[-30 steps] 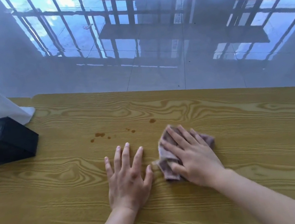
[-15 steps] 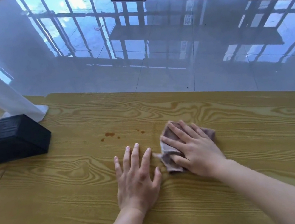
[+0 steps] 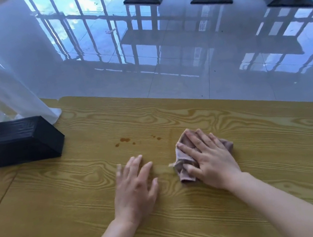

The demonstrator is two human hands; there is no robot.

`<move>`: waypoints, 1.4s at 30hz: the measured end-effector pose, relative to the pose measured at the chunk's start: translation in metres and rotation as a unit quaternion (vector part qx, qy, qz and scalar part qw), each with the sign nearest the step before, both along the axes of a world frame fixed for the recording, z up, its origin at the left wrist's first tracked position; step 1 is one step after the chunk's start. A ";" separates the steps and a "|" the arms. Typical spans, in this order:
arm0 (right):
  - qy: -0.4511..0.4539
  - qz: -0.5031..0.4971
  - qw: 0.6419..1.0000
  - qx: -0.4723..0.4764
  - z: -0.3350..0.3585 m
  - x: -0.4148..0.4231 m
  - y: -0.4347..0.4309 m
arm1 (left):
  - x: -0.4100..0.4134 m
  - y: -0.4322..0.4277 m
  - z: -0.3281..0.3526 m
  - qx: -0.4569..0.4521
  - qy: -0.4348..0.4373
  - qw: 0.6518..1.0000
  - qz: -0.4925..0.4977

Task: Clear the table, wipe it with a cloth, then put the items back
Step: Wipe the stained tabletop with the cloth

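left hand (image 3: 135, 189) has slid slightly leftward, fingers straight, flat on the worktop (image 3: 61, 197). right hand (image 3: 211, 163) presses the pink cloth (image 3: 182, 162) flat-fingered, just right of brown stains (image 3: 124, 140).

Bright daylight — floor (image 3: 181, 51) glare

The table (image 3: 260, 142) is yellow wood-grain, smooth with a soft satin sheen, and right of the black box (image 3: 13, 141) a few small brown spots (image 3: 125, 139) sit dull on it; the box itself looks matt, its top finely ribbed. Farther right of the box lies a dusty-pink cloth (image 3: 181, 164), soft fabric, creased and matt. Beyond the box the tiled floor (image 3: 183, 61) is highly glossy, mirroring window bars, and just behind the box a white sign stand (image 3: 9, 81) looks like smooth, frosted plastic
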State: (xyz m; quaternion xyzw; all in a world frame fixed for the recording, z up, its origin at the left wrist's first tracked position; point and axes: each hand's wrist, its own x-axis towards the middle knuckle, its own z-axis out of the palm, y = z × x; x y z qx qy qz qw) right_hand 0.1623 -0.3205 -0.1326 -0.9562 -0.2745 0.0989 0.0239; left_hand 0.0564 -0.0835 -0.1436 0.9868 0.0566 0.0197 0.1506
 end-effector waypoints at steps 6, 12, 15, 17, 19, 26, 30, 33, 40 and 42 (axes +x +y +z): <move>0.024 -0.213 0.977 0.013 -0.006 0.049 0.061 | -0.021 0.061 0.002 0.065 0.105 0.986 0.113; 0.005 0.028 0.999 0.027 -0.002 -0.020 0.057 | -0.022 0.059 0.003 0.065 0.110 0.985 0.112; -0.013 0.047 0.999 0.008 -0.002 -0.044 0.024 | -0.021 0.060 0.003 0.059 0.109 0.987 0.107; 0.006 -0.027 1.000 -0.012 0.002 -0.019 0.034 | -0.021 0.060 0.005 0.059 0.109 0.987 0.103; 0.022 -0.115 0.993 0.002 0.002 0.016 0.070 | -0.022 0.060 0.005 0.061 0.112 0.986 0.105; 0.026 -0.030 0.999 0.016 0.001 0.018 0.092 | -0.024 0.061 0.002 0.061 0.091 0.988 0.110; 0.002 0.088 0.996 0.004 0.001 -0.055 0.031 | -0.023 0.058 0.001 0.061 0.083 0.988 0.113; 0.012 0.088 0.996 -0.001 0.001 -0.036 0.064 | -0.023 0.059 0.001 0.045 0.063 0.990 0.119; 0.000 -0.003 1.000 0.024 -0.007 0.037 0.148 | -0.024 0.061 0.000 0.020 0.042 0.990 0.133; 0.023 -0.061 0.998 0.026 -0.004 0.053 0.139 | -0.024 0.063 -0.001 0.025 0.044 0.989 0.137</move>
